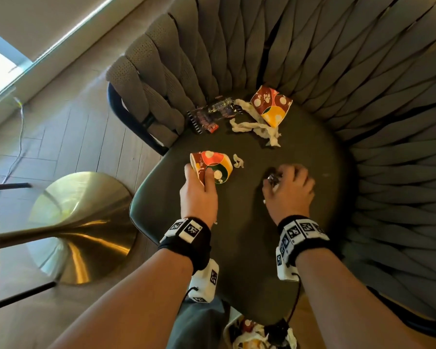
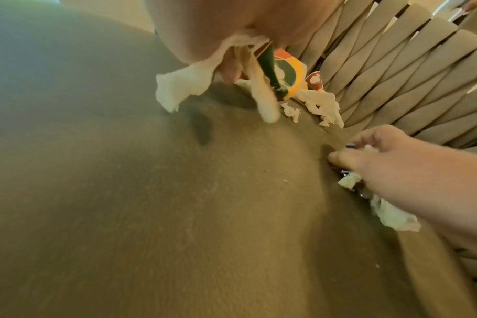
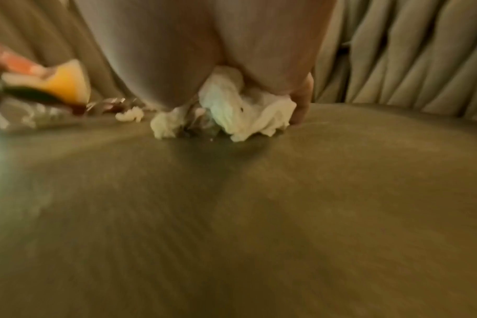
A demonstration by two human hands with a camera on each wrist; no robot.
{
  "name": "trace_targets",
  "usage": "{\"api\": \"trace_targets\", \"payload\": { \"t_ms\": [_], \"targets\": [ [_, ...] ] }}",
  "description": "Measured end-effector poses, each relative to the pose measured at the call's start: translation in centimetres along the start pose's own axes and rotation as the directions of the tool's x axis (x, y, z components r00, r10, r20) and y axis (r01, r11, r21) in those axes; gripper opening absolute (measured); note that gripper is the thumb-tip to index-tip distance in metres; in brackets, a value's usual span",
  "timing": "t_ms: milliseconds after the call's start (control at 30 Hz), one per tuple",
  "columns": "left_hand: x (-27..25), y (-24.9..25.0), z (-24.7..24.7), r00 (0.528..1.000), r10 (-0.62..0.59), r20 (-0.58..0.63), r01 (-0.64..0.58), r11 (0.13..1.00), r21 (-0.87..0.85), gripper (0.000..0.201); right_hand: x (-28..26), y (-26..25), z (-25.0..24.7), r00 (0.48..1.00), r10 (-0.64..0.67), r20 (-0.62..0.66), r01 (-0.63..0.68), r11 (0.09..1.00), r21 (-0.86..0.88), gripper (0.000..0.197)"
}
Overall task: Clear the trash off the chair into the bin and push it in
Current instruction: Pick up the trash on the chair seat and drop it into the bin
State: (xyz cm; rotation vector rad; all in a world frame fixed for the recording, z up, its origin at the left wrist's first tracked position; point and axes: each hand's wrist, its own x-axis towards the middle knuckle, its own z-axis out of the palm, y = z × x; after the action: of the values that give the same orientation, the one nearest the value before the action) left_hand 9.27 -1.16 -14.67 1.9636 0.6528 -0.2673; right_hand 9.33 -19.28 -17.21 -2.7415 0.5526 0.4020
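On the dark round chair seat (image 1: 237, 222) my left hand (image 1: 199, 187) grips a crushed patterned paper cup (image 1: 212, 166) together with white tissue (image 2: 177, 86). My right hand (image 1: 287, 185) is curled over a wad of white tissue and shiny wrapper (image 3: 232, 114), pressing it on the seat. Further back lie a second crushed patterned cup (image 1: 271, 105), a twisted strip of tissue (image 1: 257, 127), a clear plastic wrapper (image 1: 212, 114) and a small tissue scrap (image 1: 238, 161). The bin (image 1: 259, 333), holding trash, sits below the seat's front edge.
The chair's woven grey backrest (image 1: 363, 84) curves round the far and right sides of the seat. A brass table base (image 1: 81, 222) stands on the wood floor to the left. A cable (image 1: 18, 147) runs along the floor by the wall.
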Motion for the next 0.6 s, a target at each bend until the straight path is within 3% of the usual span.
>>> {"api": "trace_targets", "payload": {
  "t_ms": [67, 167, 300, 467, 533, 600],
  "targets": [
    [-0.9, -0.3, -0.2, 1.000, 0.016, -0.013, -0.016, 1.000, -0.021, 0.025, -0.2, 0.8, 0.9, 0.996, -0.086, 0.015, 0.086, 0.996, -0.022, 0.040],
    [-2.7, -0.5, -0.5, 0.999, 0.019, -0.032, -0.020, 0.999, -0.031, 0.022, -1.1, 2.1, 0.6, 0.992, -0.125, 0.014, 0.123, 0.989, 0.087, 0.021],
    [-7.0, -0.6, -0.3, 1.000, -0.001, -0.018, -0.001, 0.998, -0.063, 0.021, -4.7, 3.9, -1.9, 0.995, -0.101, 0.006, 0.098, 0.976, 0.196, 0.036],
    [-16.4, -4.0, 0.6, 0.993, -0.008, 0.122, 0.013, 0.999, -0.047, 0.007, -15.6, 7.1, -4.7, 0.993, -0.019, 0.114, -0.047, 0.834, 0.550, 0.040],
    [-21.4, -6.7, 1.2, 0.983, -0.017, 0.185, 0.025, 0.999, -0.040, 0.006, -20.8, 9.7, -4.2, 0.977, -0.039, 0.210, -0.098, 0.792, 0.603, 0.038],
    [-26.5, -10.0, 2.1, 0.972, -0.031, 0.234, 0.028, 0.999, 0.016, 0.012, -25.6, 13.1, -2.3, 0.965, -0.072, 0.251, -0.092, 0.805, 0.586, 0.040]
  ]
}}
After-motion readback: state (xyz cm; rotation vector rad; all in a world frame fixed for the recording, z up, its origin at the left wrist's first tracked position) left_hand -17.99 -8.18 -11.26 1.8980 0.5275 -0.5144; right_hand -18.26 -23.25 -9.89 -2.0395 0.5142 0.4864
